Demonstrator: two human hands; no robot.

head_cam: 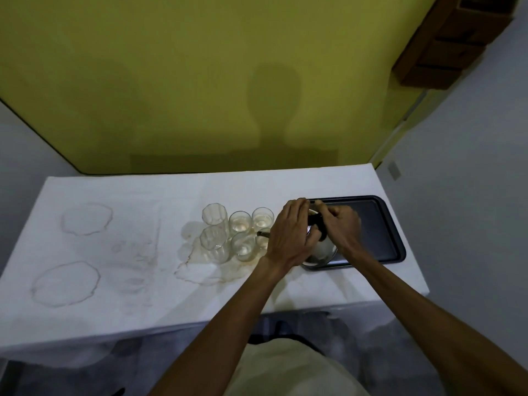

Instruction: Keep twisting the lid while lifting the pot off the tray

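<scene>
Nearest to me are my two forearms reaching out over the white table (114, 295), whose cloth is marked with dried rings and a fresh wet stain. My left hand (288, 232) is curled round the side of a steel kettle (321, 252) and my right hand (341, 224) pinches and grips its black handle (315, 221) from the other side, so both hands are closed on the pot. The kettle sits on the near left corner of a dark tray (380, 224), tilted, as far as I can tell, with its spout (263, 233) poking left toward the glasses. I judge it stiff, smooth and fairly slippery on the polished belly, possibly heavy if it holds liquid, which I cannot see; the black handle is the sure place to hold, with a steadying palm on the body. Just left of it stand six clear glasses (241, 224), close together and fragile, at least the two rear small ones holding pale liquid. Beyond is a yellow-green wall (200, 67) with my shadow on it, and brown cartons (445, 44) up at the far right. No brand, label or writing is readable anywhere.
</scene>
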